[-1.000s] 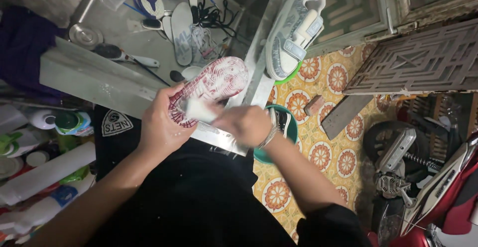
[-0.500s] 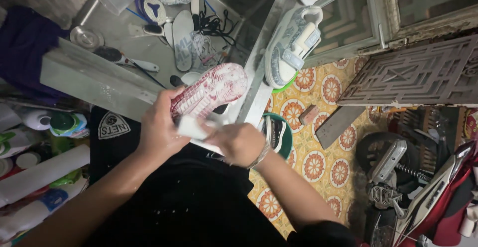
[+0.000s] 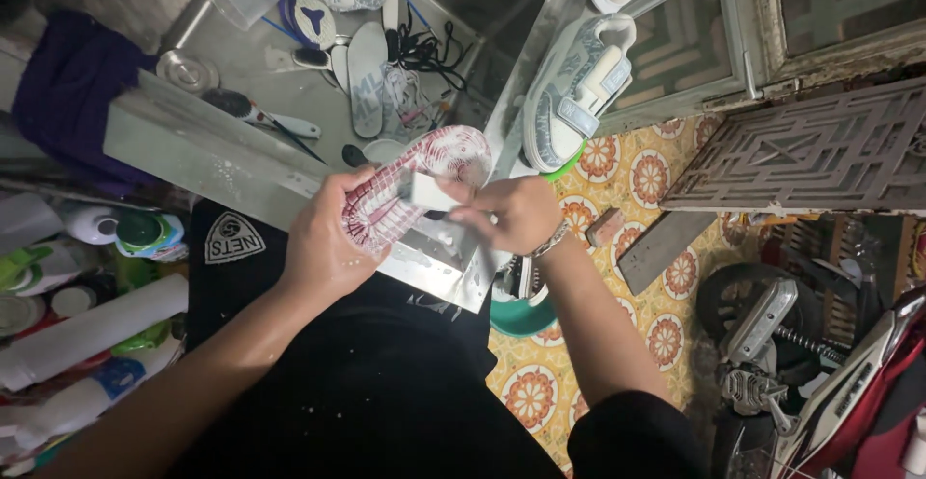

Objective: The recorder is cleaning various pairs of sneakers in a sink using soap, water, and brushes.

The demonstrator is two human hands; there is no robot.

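At the centre of the view, above the near corner of a metal trough sink (image 3: pixel 241 165), the left hand (image 3: pixel 323 243) curls around a shoe (image 3: pixel 410 185) turned sole up, its red-and-white tread facing the camera, fingers wrapped under the heel end. The right hand (image 3: pixel 511 211) pinches a small pale block (image 3: pixel 424 191), likely a sponge or eraser, pressed flat on the tread. Inside the wet grey basin, toward 11 and 12 o'clock, lie a brush with a white handle (image 3: pixel 265 117), a loose insole (image 3: pixel 367 79), tangled black laces (image 3: pixel 429 54) and a round metal lid (image 3: pixel 186 71). At 1 o'clock a grey-and-white sneaker (image 3: pixel 579 83) leans on the sink edge. The floor from 3 to 5 o'clock is yellow tile with orange flower medallions (image 3: pixel 540 392); a green basin (image 3: pixel 516 315) sits on it, mostly covered by the right forearm. At 9 o'clock white bottles (image 3: pixel 87 329) crowd the edge, cut off by the frame. At 4 o'clock a scooter (image 3: pixel 830 383) is only partly seen in deep shadow. What lies under the person's black clothing is hidden, and the block's exact material is hard to make out.
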